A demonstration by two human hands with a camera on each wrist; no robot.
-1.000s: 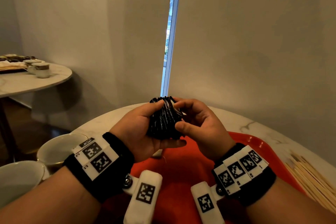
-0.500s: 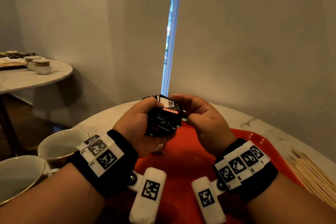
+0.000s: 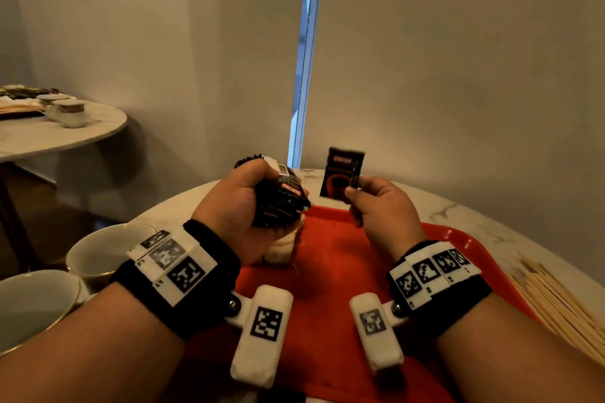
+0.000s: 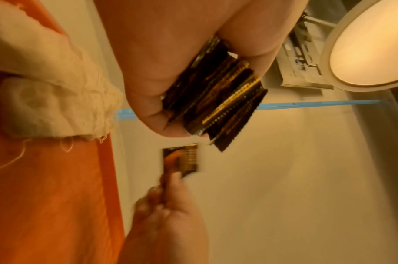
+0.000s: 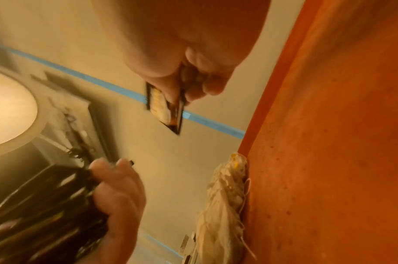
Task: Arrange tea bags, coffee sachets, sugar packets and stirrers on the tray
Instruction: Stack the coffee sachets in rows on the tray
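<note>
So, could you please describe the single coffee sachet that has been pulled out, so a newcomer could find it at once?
Start at the red tray on the round marble table. Above its far edge, the right hand pinches one black sachet upright by its lower corner. Unlike the thick bundle of sachets gripped in the left hand, it stands alone, showing its flat printed face.

One head view from above, two wrist views from below.
Head camera looks forward and down; wrist cameras sit close under each palm, facing up, both sharing the red tray [image 3: 330, 249].
</note>
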